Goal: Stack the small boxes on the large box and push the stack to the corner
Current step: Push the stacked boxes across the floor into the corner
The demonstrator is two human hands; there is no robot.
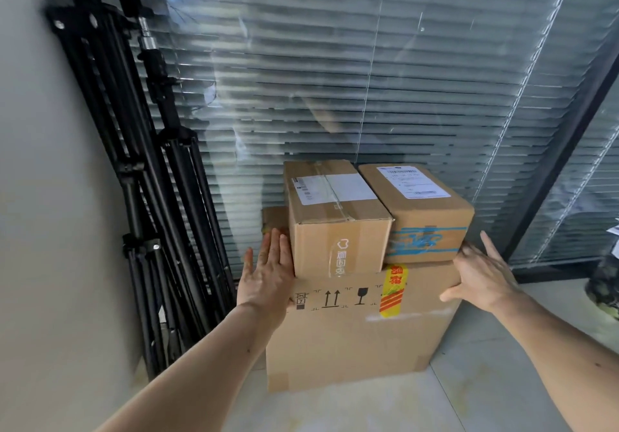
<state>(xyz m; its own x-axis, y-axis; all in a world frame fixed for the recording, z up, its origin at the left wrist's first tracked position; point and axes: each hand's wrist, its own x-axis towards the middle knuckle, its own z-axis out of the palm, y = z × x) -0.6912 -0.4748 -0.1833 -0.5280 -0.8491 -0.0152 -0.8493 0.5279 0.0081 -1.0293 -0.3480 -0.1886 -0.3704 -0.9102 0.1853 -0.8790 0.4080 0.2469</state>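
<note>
A large cardboard box [351, 338] with arrow symbols and yellow-red tape stands on the floor. Two small cardboard boxes rest side by side on its top: a left one [335, 227] with a white label and a right one [422, 210] with blue tape. My left hand [268, 274] lies flat, fingers extended, against the large box's upper left corner, beside the left small box. My right hand [482, 274] has spread fingers pressed on the large box's upper right corner, with fingertips near the right small box.
Black folded tripod stands [157, 177] lean in the corner at the left, against a pale wall [37, 197]. A glass wall with closed blinds [368, 80] runs behind the boxes. A dark frame post [562, 160] stands at the right. The floor is pale tile [385, 408].
</note>
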